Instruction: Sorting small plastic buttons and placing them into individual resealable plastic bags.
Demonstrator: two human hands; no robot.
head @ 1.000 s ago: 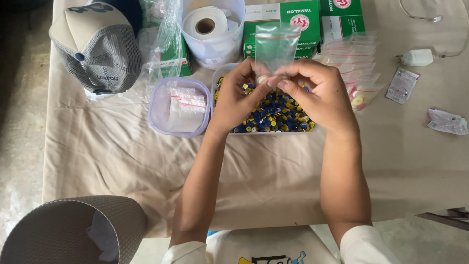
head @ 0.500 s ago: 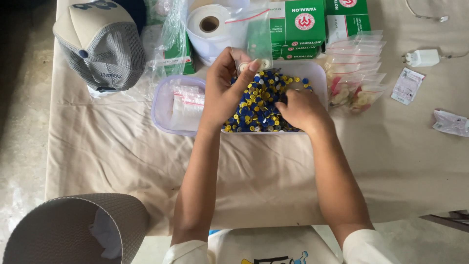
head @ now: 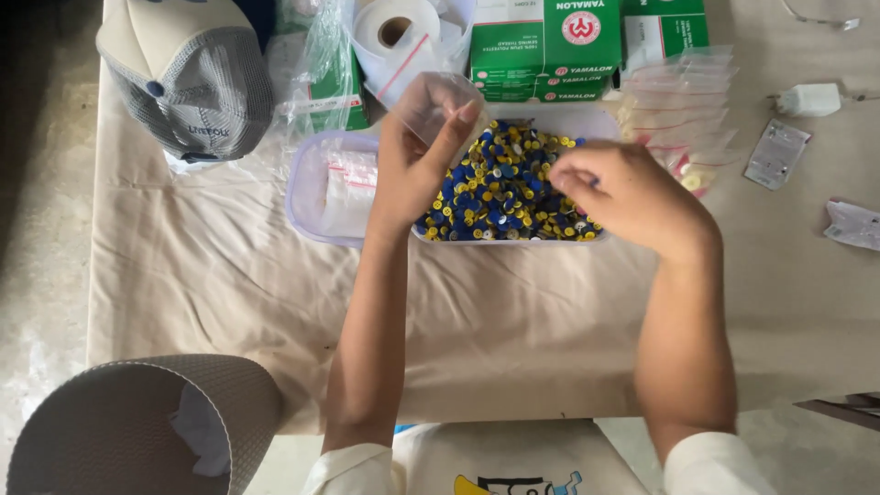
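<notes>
Worktop (head: 229,284): beige cloth cover.
Tray (head: 600,124): clear, full of blue and yellow caps (head: 504,188).
Left hand (head: 417,170): fingers pinch a small clear bag (head: 431,101) above the tray.
Right hand (head: 628,197): over the caps, fingers curled down among them; grasp unclear.
Cap (head: 188,78): grey, far left.

left hand (head: 417,170) raised, right hand (head: 623,192) curled

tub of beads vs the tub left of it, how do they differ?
The bead tub is heaped with small blue and yellow pieces; the left tub holds only clear zip bags. The right hand reaches into the bead tub; nothing reaches into the left tub, and the left hand holds a bag above. Both are clear plastic tubs, side by side.
</notes>
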